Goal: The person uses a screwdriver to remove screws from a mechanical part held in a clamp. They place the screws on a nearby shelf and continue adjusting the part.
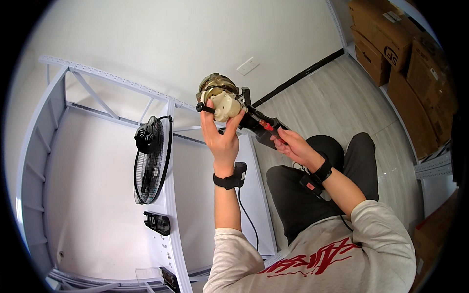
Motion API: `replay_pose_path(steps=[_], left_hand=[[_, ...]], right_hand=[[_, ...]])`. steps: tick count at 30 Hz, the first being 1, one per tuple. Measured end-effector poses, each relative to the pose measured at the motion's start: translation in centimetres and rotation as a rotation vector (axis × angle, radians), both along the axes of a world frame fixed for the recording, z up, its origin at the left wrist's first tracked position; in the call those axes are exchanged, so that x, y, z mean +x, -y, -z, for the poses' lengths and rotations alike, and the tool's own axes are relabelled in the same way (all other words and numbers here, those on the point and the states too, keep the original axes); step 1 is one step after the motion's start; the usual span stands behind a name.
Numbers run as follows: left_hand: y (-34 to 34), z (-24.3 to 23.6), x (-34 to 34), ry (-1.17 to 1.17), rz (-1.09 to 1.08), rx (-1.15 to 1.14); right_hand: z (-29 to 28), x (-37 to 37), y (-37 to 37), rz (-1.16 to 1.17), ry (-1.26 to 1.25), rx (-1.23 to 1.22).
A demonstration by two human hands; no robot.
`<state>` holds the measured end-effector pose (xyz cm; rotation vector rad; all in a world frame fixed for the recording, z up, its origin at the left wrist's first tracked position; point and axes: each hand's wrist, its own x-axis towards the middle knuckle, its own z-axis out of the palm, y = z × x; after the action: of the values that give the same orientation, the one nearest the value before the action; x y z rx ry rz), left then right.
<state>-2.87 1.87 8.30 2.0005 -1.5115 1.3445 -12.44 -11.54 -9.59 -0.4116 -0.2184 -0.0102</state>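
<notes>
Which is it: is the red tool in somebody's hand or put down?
In hand: the right hand grips the red tool, pointing toward the beige part that the left hand holds.

The motor unit is coloured cream and brassy, and its stem black. The screwdriver is coloured red. The fan and wrist straps are coloured black. The rack is painted pale lavender-white; brown is shown on the cartons. The floor is streaked in grey, and the light heathered shirt is printed in red.
</notes>
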Motion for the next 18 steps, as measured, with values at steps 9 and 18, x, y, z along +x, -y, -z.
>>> replay_pose_path(steps=[9,18], left_hand=[[0.3,-0.1,-0.6,0.032,-0.056,0.004],[0.2,0.0,-0.6,0.039,-0.047,-0.009]], right_hand=[[-2.4,-0.5,-2.1,0.435,-0.057,-0.045],[-1.4,-1.2,-0.4,0.235,0.018,-0.045]])
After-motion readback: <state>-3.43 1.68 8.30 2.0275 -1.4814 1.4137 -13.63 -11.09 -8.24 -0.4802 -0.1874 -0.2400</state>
